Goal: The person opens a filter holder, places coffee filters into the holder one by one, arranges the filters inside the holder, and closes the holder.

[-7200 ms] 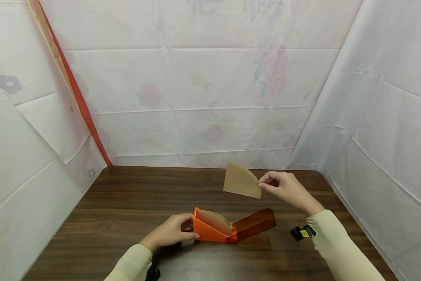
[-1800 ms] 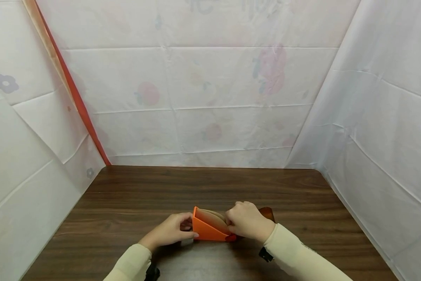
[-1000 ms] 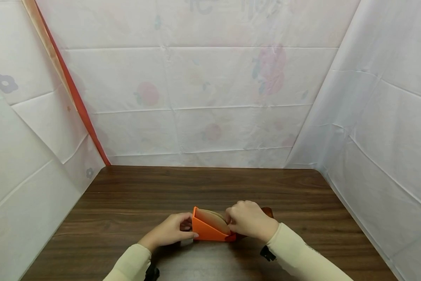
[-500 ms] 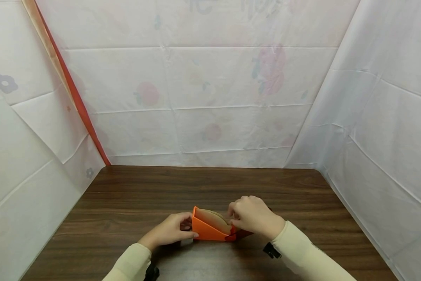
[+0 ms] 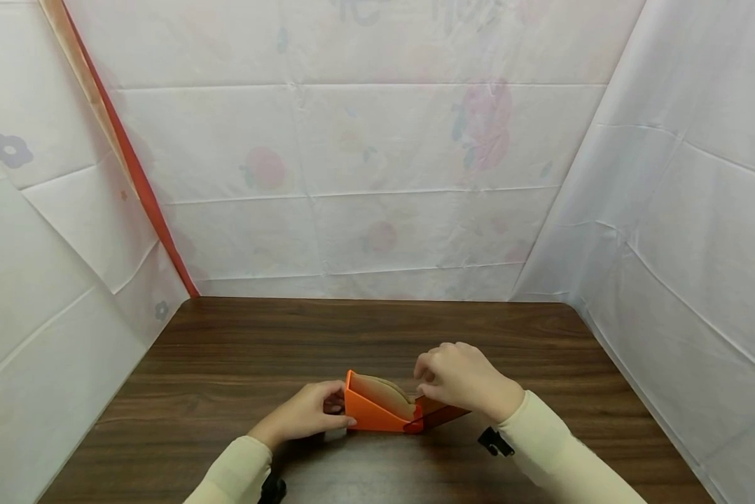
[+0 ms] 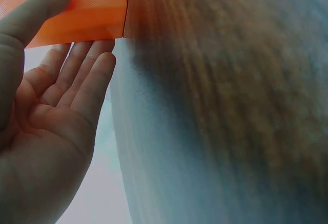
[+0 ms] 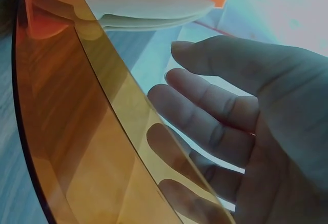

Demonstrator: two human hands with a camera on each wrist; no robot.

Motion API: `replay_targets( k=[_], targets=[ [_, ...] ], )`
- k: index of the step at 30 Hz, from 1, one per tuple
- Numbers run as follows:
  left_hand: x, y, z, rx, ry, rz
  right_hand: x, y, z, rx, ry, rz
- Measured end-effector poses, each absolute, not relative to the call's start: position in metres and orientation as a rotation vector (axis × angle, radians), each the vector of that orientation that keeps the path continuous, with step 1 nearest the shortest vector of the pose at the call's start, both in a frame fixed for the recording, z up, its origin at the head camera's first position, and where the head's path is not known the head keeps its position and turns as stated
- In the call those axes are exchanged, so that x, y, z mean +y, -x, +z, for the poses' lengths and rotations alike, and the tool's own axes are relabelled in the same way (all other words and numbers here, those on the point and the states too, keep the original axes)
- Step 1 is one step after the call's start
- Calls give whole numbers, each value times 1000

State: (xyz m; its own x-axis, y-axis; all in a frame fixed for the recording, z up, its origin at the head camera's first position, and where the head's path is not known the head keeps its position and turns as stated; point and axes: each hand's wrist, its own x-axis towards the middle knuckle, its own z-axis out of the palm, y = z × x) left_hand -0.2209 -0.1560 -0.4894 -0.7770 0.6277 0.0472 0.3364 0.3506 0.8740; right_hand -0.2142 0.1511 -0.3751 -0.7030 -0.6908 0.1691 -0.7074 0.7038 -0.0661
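An orange coffee filter holder (image 5: pixel 372 414) stands on the table with several tan filter papers (image 5: pixel 385 393) upright inside. Its see-through amber lid (image 5: pixel 439 416) is swung out to the right. My left hand (image 5: pixel 307 414) steadies the holder's left end, thumb on the front face and fingers behind it. In the left wrist view, the thumb lies on the orange wall (image 6: pixel 92 21). Beside the lid and just above it is my right hand (image 5: pixel 468 381), fingers loosely bent. The right wrist view shows nothing held in that hand (image 7: pixel 246 126); some fingers show through the amber lid (image 7: pixel 87 116).
Dark wood-grain table (image 5: pixel 276 336) lies under the holder. Pale printed sheets (image 5: pixel 377 154) hang behind and on both sides. A black wrist camera (image 5: pixel 496 442) sits by the right sleeve.
Earlier the right hand held up one filter paper, then lowered it into the holder. It has since let go and risen to the right, baring more of the lid. The left hand stays put.
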Motion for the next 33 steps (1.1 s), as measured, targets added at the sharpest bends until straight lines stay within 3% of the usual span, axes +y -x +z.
replay_targets(
  k=[33],
  targets=[
    [-157, 222, -491, 2284, -839, 1428, 208, 203, -352, -2983, -1022, 351]
  ],
)
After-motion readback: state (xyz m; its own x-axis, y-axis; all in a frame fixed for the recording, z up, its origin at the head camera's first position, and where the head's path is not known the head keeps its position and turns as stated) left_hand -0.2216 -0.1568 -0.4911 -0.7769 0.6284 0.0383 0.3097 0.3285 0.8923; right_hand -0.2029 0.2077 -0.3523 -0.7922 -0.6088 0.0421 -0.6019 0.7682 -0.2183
